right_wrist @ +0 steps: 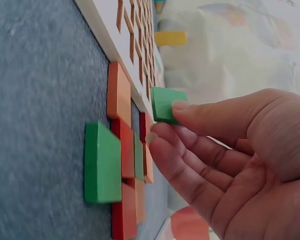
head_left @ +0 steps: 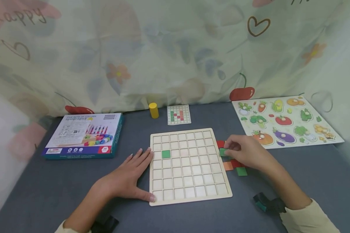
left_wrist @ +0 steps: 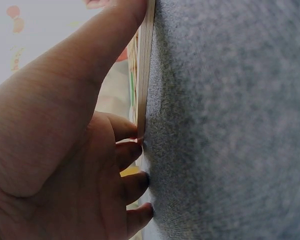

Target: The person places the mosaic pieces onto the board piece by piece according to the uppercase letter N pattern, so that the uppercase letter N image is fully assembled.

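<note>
A pale wooden grid board [head_left: 189, 160] lies on the dark cloth, one green square tile [head_left: 166, 154] in a cell at its upper left. My left hand [head_left: 123, 181] rests at the board's left edge, fingers extended and thumb at the near corner. Just past the right edge, my right hand [head_left: 246, 152] pinches another green tile [right_wrist: 165, 104] between thumb and fingers, raised off the table. Below it lie loose tiles, among them a green tile [right_wrist: 102, 162], an orange tile [right_wrist: 118, 92] and a red tile [head_left: 220, 144]. The hand partly hides this group in the head view.
Behind the board stand a yellow cylinder [head_left: 153, 110] and a small card [head_left: 179, 115] with a red and green grid pattern. A flat toy box [head_left: 83, 136] lies at left, a vegetable picture board [head_left: 285, 124] at right. Patterned fabric [head_left: 163, 55] hangs behind.
</note>
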A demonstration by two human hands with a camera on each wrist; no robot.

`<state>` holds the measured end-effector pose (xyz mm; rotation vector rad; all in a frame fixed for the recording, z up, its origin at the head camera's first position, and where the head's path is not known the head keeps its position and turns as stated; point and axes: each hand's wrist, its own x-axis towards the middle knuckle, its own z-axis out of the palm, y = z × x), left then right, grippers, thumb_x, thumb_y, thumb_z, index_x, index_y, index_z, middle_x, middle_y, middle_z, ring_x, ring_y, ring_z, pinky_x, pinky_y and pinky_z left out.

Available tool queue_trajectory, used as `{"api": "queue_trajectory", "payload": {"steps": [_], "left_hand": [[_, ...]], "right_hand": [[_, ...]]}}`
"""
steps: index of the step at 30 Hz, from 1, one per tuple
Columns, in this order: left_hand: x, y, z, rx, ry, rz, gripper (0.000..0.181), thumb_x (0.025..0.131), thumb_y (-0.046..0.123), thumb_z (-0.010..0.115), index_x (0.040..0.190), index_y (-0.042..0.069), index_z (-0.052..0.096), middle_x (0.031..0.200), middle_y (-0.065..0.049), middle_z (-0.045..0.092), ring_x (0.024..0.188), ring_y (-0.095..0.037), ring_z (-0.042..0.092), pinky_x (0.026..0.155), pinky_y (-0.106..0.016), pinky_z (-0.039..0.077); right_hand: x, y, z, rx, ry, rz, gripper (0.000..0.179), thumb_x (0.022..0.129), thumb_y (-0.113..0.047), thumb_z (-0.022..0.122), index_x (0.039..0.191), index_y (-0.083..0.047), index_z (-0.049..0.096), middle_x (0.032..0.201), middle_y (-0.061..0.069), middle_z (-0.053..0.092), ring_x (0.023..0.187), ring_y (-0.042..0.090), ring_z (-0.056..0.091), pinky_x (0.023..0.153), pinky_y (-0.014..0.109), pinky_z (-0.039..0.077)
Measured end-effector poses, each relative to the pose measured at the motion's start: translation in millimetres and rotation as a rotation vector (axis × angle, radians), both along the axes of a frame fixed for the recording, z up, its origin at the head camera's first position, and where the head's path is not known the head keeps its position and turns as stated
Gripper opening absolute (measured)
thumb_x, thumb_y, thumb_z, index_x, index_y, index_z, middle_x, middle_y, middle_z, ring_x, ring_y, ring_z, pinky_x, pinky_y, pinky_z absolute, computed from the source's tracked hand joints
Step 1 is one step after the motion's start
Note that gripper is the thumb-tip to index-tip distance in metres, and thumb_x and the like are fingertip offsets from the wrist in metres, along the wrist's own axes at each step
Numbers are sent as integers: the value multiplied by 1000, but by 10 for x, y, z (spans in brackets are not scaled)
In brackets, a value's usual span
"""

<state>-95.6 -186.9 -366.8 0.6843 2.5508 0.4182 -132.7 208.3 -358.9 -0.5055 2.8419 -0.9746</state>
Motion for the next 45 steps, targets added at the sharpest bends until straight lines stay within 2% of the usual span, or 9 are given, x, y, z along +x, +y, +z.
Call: {"api": "queue_trajectory", "payload": {"steps": [6,13,23,34,38,45], "left_hand": [[-2,4,5,-20,-6,5,130,68,83,68,162,14,11,168,-5,6,152,-34,0,118,-60,5],[2,16,-17,-32,-7,10,131,66,83,69,163,16,11,168,-2,4,152,-31,-2,118,-58,3],[-1,11,0,-9,-8,7,130,68,82,69,163,14,11,168,-4,6,152,-34,0,117,-61,5],[-1,5,-1,4,-7,6,129,69,81,69,162,13,11,168,-5,6,152,-35,1,117,-61,6],[0,1,2,7,-6,6,129,69,80,69,162,13,12,168,-5,7,152,-35,1,117,-61,6],[2,0,-5,0,-9,6,128,68,80,70,163,15,12,168,-3,6,152,-34,-1,117,-61,5]], "right_hand": [[-3,-119,-3,-74,-30,23,9,87,-6,78,90,-12,71,80,-5,67,72,13,60,65,32,52],[-42,-331,-23,-112,-31,74,10,86,-4,77,87,-13,73,80,-6,67,74,13,61,70,34,51],[-61,-740,0,-168,-74,156,9,87,-4,75,86,-12,72,79,-5,66,68,14,58,64,31,48],[-64,-1287,24,-101,-97,196,7,88,-7,75,85,-13,72,77,-8,64,75,13,57,68,30,49],[-62,-1446,-5,-92,-68,232,9,87,-5,75,84,-13,72,76,-8,63,74,12,56,68,30,49],[-18,-1630,-82,-19,57,259,18,88,-3,73,77,-16,68,72,-8,57,70,11,53,65,28,47]]}}
